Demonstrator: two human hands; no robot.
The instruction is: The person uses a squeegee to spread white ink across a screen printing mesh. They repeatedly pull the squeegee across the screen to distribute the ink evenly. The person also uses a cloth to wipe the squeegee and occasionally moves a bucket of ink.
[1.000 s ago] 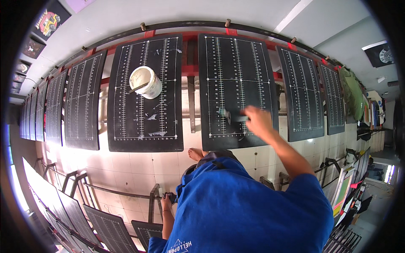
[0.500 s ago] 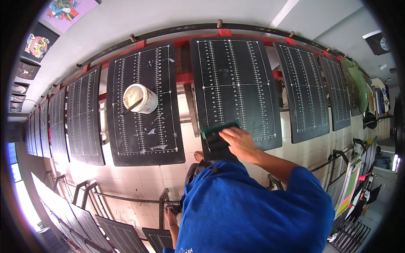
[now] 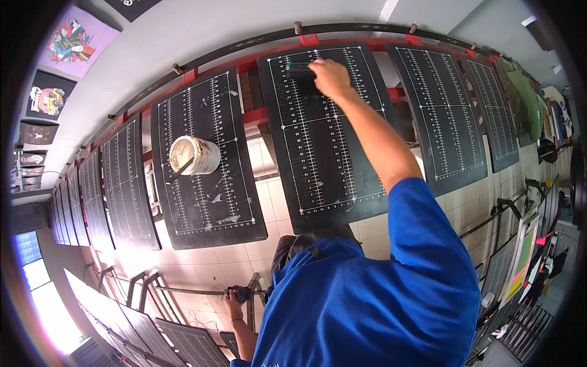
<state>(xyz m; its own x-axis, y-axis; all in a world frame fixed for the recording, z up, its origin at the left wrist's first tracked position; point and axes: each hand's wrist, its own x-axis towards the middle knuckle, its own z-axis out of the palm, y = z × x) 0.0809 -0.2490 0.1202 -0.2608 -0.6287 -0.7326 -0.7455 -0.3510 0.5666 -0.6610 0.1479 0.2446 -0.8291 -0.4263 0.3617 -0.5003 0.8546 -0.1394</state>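
My right hand is closed around a dark squeegee with a green edge. It lies against the far end of a black platen marked with white scales and a white border. My right arm stretches out over this board. Low on the left, beside a dark metal frame, my left hand is closed at a small dark thing whose kind I cannot make out. On the neighbouring platen to the left sits a white bucket of pale paste, with a dark stick leaning out of it.
More marked platens run in a row to the left and right. A dark rail with upright pegs curves along the far side. Behind me stand dark metal frames and more boards. A green cloth hangs at the right.
My right hand has pushed the squeegee from the near end of the platen to its far end. The view has shifted slightly; my left hand still holds the dark thing low by the frame.
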